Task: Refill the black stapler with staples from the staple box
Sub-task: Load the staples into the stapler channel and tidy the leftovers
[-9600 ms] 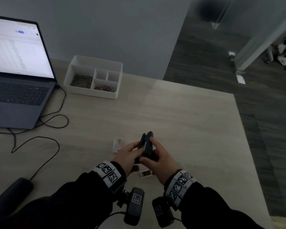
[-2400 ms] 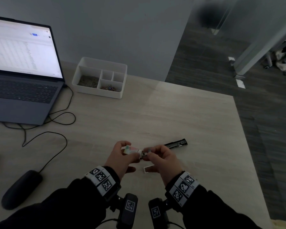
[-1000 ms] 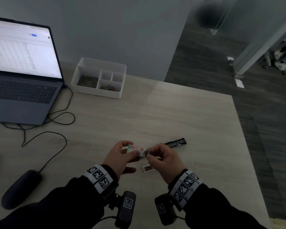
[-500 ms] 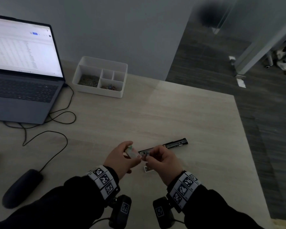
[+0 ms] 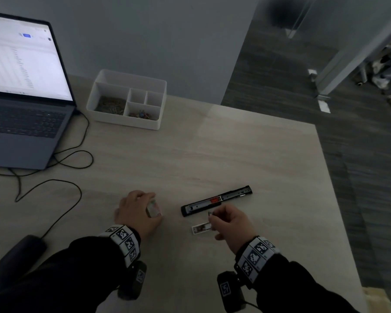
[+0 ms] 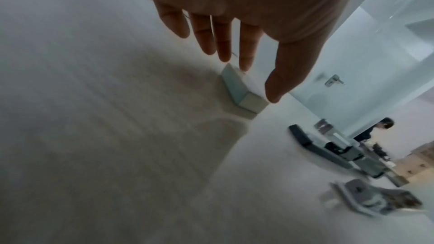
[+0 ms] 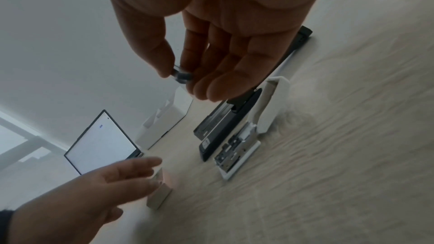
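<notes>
The black stapler [image 5: 216,199] lies swung open flat on the table, its metal staple channel facing up; the right wrist view also shows the stapler [image 7: 225,123]. My right hand [image 5: 211,216] hovers just in front of it. Thumb and forefinger pinch a short strip of staples [image 7: 182,77]. The small staple box [image 5: 154,210] stands on the table to the left. Over it my left hand [image 5: 145,206] is spread with straight fingers [image 6: 245,57], the fingertips at the box [image 6: 241,88]. A white inner tray of staples [image 5: 201,228] lies beside the stapler.
A white desk organizer [image 5: 127,100] stands at the back, an open laptop [image 5: 20,98] at the back left with its cable [image 5: 72,159] looping over the table. A dark mouse [image 5: 16,260] lies near left. The table edge [image 5: 339,199] runs along the right.
The hands have parted. The left hand moved left, set the staple box on the table and straightened its fingers. The right hand moved right toward the stapler with the staple strip.
</notes>
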Demonstrator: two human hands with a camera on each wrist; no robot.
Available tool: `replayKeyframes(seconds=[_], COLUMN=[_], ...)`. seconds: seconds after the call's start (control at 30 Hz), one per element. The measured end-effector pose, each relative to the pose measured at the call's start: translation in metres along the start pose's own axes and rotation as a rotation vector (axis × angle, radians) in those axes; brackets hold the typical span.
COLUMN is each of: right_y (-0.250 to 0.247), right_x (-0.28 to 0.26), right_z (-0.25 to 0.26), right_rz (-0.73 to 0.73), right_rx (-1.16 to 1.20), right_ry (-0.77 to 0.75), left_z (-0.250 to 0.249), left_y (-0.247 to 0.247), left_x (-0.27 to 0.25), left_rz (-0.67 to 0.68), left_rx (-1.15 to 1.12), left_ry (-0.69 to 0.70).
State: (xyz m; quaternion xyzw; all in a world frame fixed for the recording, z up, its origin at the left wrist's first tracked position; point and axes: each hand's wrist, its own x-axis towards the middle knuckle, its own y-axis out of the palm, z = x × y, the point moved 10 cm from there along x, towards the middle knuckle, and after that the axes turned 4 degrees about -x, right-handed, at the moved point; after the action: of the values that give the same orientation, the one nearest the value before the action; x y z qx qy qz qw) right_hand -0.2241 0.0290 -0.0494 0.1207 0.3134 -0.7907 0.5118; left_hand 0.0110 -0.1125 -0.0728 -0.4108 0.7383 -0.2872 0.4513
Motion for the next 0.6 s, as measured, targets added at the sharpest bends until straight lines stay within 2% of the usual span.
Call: replayKeyframes(seconds=[0.07, 0.1, 0.13, 0.23, 0.3, 0.47, 0.6], right_y=[0.000, 0.000, 0.000, 0.003, 0.006, 0.005, 0.004], right_x=[-0.002, -0.004, -0.005, -0.009, -0.009, -0.006, -0.006], right_z=[0.006, 0.010, 0.014, 0.028, 0.032, 0.027, 0.026], right_rz=[0.003, 0.000, -0.007, -0.017, -0.007, -0.007, -0.005], right_rx=[-0.003, -0.001, 0.002, 0.021, 0.052, 0.078, 0.045], right_ry=[-0.012, -0.022, -0.036, -0.083, -0.095, -0.070, -0.081], left_z=[-0.024, -0.036, -0.049, -0.087, -0.102, -0.101, -0.096], left_y=[-0.007, -0.007, -0.004, 0.025, 0.038, 0.050, 0.054], left_x=[-0.005, -0.009, -0.013, -0.032, -0.040, -0.044, -0.040], left_rz=[-0.052, -0.033, 0.019, 0.329, 0.449, 0.517, 0.477], left_rx=[-0.164, -0.305, -0.453, -0.767, -0.927, -1.114, -1.141], left_ry=[0.104, 0.142, 0.146, 0.106, 0.068, -0.069, -0.138])
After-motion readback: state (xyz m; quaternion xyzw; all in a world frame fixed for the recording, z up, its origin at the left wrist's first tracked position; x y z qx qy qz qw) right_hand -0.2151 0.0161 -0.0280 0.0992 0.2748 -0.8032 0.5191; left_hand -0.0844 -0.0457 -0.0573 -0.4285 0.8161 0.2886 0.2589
